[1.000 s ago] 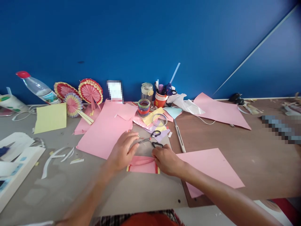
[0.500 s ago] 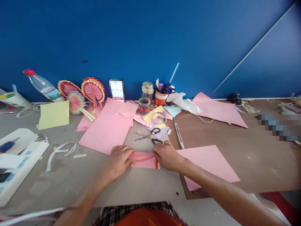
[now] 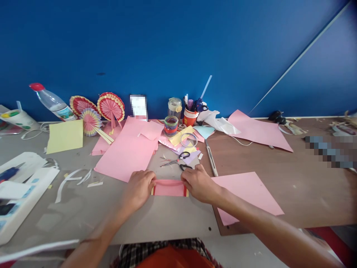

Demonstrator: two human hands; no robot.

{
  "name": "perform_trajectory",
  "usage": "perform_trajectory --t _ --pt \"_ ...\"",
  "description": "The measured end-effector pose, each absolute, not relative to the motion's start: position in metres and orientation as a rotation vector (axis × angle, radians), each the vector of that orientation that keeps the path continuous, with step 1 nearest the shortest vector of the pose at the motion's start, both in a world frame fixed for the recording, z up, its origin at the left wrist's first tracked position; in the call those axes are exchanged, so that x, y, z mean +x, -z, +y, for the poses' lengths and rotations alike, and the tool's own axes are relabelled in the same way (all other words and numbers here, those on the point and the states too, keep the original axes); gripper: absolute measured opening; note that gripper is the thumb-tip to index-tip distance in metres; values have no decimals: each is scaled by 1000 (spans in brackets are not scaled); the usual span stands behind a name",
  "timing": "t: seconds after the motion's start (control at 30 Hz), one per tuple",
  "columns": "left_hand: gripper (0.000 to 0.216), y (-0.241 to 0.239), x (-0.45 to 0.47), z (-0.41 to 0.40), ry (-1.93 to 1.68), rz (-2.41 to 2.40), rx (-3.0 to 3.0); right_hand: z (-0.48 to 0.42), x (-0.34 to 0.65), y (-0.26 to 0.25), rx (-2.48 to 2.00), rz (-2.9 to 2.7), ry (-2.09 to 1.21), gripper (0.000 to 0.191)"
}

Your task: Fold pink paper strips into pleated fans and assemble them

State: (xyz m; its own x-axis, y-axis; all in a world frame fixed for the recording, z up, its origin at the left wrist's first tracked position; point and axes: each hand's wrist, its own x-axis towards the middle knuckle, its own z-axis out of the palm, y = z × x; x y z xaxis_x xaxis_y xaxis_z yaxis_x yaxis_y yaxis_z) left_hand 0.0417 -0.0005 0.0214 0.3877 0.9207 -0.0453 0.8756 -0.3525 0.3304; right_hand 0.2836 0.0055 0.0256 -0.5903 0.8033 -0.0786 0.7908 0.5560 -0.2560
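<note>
A small pink paper (image 3: pixel 170 190) with red and yellow strips along its two short ends lies near the table's front. Its far edge is folded into narrow layers. My left hand (image 3: pixel 142 187) pinches the left end of that fold, and my right hand (image 3: pixel 198 183) grips the right end; the fingertips partly hide the corners. Just beyond the paper are scissors (image 3: pixel 178 160) with black handles, blades pointing left. A pink sheet (image 3: pixel 248 197) extends out from beneath my right forearm, and a larger pink sheet (image 3: pixel 129 152) lies past my left hand.
Folded paper fans (image 3: pixel 111 108) lean at the back left beside a plastic bottle (image 3: pixel 54 104). A utility knife (image 3: pixel 211 158), a tape roll (image 3: pixel 189 140) and a red cup of pens (image 3: pixel 190 116) stand or lie ahead. A white power strip (image 3: pixel 30 193) sits at left.
My left hand has shifted slightly left and up to the fold's end, uncovering the paper's left red and yellow strips. The paper's visible flat part has become shorter.
</note>
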Motion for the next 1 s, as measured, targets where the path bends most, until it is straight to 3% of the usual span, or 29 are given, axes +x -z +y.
perform_trajectory --t 0.4,0.57,0.7,1.0 --pt "20 -40 42 -5 -679 1799 2723 9 288 -45 -1270 -2521 165 32" --pt "22 -8 35 -33 -349 1623 2633 -16 288 -11 -1181 -2667 3 27" --pt "23 3 34 -41 -293 1645 2498 -24 285 11 -1193 -2681 -139 26" --pt "16 -13 33 -30 -186 1654 2078 -7 282 -8 -1439 -2617 -661 20"
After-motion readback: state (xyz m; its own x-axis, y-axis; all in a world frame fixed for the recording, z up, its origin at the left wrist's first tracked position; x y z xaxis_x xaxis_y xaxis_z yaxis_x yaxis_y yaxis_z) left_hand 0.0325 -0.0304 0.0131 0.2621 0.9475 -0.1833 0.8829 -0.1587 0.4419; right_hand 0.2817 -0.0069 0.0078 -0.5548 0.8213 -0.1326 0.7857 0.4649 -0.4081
